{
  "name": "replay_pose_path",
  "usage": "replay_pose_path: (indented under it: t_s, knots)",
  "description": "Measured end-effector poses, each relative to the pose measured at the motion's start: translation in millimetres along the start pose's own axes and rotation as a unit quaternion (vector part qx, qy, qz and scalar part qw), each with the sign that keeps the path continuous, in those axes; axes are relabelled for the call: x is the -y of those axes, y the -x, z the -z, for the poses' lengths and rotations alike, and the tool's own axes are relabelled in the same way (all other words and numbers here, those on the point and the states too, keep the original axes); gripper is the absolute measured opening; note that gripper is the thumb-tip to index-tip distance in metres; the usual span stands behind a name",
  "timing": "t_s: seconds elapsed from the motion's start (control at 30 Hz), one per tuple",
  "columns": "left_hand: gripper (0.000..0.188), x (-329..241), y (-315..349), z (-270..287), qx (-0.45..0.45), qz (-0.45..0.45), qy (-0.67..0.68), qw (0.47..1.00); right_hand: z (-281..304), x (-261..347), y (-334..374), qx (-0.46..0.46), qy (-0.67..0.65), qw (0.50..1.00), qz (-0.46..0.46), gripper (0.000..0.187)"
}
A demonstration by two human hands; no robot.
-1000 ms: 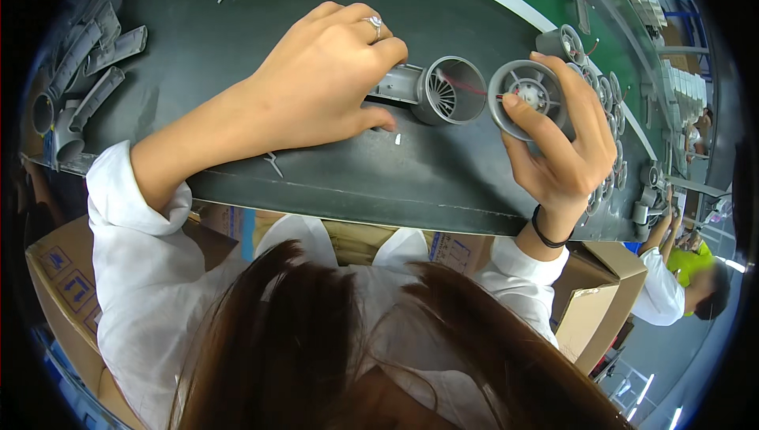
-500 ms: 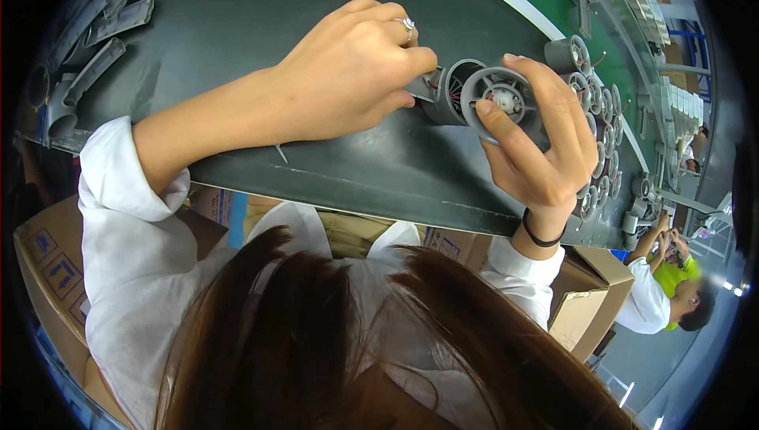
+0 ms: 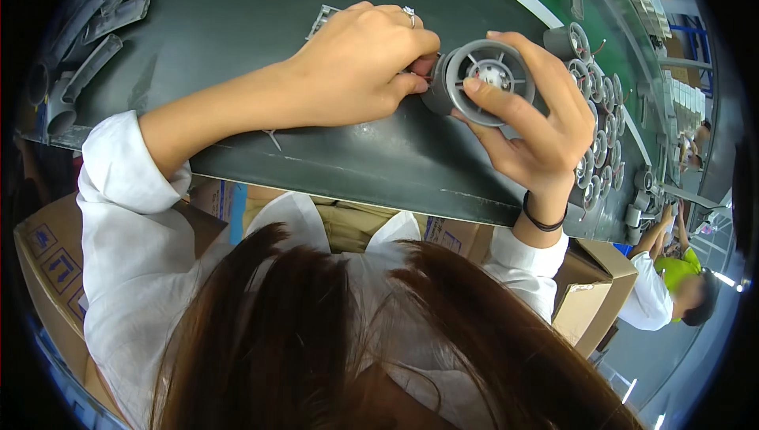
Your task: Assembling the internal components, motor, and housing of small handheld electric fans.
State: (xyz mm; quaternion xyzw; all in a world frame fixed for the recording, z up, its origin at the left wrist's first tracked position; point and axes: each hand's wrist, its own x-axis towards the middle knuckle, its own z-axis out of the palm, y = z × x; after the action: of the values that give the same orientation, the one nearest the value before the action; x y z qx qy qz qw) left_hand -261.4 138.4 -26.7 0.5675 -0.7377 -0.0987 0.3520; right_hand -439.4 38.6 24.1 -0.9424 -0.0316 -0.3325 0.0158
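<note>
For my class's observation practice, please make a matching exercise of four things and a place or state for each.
Column one
1. Right hand
2. Curved grey shells
3. Left hand
4. Black band

Column two
A. Wears a silver-coloured finger ring
B. Around the right wrist
C. Holds a round spoked grey part
D. Clustered at the picture's upper left

Pairs: 1-C, 2-D, 3-A, 4-B

We're seeing smooth, mostly matt plastic on the cup [image 3: 493, 73] and the housing [image 3: 436, 99]. Counter [image 3: 229, 43] has a soft sheen but it's scuffed near the edge. Box [image 3: 54, 244] looks like plain dull cardboard, sleeve [image 3: 130, 169] reads as crinkly cloth to us, and the finger ring [image 3: 409, 13] is shiny metal.
</note>
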Motion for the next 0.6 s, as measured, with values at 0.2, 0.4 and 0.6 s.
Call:
replay_pose_path:
  t_s: [0.2, 0.4, 0.6]
  knots:
    - [0.016, -2, 0, 0, -0.003, 0.071, 0.049, 0.996, -14, 5, 9, -0.078, -0.145, 0.976, -0.143, 0.035]
    - [0.017, -11, 2, 3, 0.014, 0.170, 0.089, 0.981, -27, 20, 10, -0.129, -0.215, 0.934, -0.254, 0.031]
    - [0.019, -20, 5, 9, 0.037, 0.221, 0.115, 0.968, -28, 28, 13, -0.142, -0.236, 0.910, -0.311, 0.030]
